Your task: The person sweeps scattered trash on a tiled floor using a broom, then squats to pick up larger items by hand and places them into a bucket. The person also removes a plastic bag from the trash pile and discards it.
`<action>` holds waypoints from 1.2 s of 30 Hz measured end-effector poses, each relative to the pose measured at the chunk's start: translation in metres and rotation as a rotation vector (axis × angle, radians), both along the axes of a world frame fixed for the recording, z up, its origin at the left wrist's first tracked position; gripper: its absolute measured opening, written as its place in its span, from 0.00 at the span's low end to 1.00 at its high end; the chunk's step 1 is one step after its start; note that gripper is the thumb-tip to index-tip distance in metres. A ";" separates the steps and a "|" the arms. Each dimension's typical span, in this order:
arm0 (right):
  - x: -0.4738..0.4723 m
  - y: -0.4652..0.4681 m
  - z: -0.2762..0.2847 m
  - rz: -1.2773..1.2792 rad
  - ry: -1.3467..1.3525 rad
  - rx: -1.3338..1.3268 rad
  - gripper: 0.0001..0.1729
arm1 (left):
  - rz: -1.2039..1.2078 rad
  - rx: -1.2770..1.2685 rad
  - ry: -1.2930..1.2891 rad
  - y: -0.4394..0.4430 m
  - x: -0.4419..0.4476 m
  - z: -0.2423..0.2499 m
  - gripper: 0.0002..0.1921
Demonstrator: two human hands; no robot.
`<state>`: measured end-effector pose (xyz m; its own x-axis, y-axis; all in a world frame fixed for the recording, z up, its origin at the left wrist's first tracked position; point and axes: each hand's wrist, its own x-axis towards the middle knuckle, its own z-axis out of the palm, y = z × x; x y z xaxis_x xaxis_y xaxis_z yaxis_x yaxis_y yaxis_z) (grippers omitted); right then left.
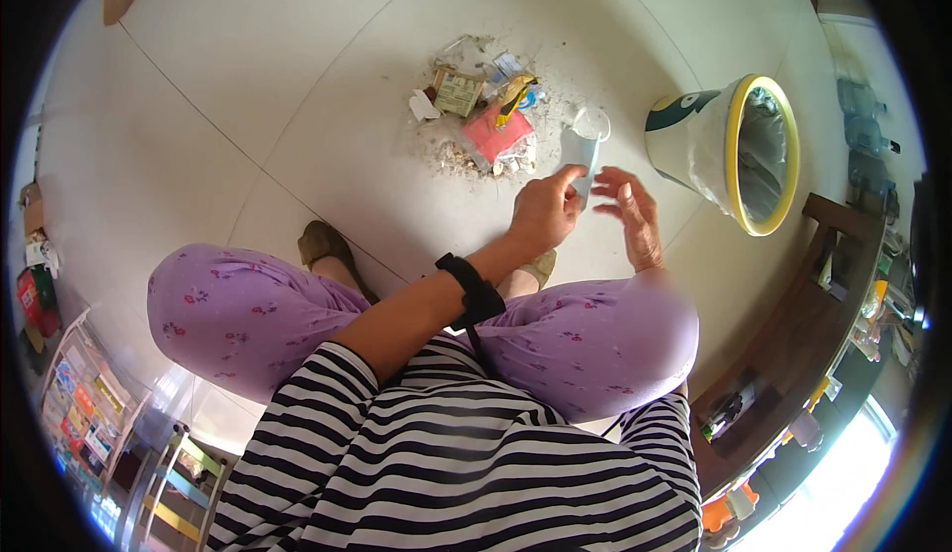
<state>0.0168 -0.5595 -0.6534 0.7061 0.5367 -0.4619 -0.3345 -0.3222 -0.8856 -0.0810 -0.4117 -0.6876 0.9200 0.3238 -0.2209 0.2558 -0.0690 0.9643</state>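
Note:
My left hand (549, 206) pinches a thin, pale-blue item with a white loop at its far end, apparently a disposable face mask (587, 156). Just to its right, my right hand (632, 213) has its fingers apart, close to the item; I see nothing held in it. Beyond my left hand, a litter pile (476, 117) lies on the floor. In it are a red packet (497, 134), a printed carton piece (457, 92), a yellow-and-black wrapper (515, 98), white scraps and loose dirt.
To the right stands a waste bin (684, 135) with a yellow rim and a clear plastic liner. A dark wooden cabinet (788, 329) curves along the right side. At lower left are a rack of colourful packages (89, 411) and a small slatted frame (178, 485). My knees flank the view.

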 end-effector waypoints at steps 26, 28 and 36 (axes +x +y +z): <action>-0.010 -0.045 -0.053 -0.528 0.158 0.054 0.10 | -0.015 1.107 -0.015 0.083 -0.033 -0.090 0.14; -0.013 -0.048 -0.054 -0.548 0.172 0.042 0.10 | -0.019 1.100 -0.094 0.085 -0.028 -0.090 0.13; -0.008 -0.044 -0.057 -0.531 0.207 0.089 0.10 | 0.160 0.594 -0.187 0.086 -0.013 -0.058 0.07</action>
<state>0.0083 -0.6030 -0.7106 0.7888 0.1770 -0.5886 -0.5994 0.0100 -0.8004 -0.0941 -0.3257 -0.7458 0.8557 0.4781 0.1980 0.1382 -0.5798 0.8030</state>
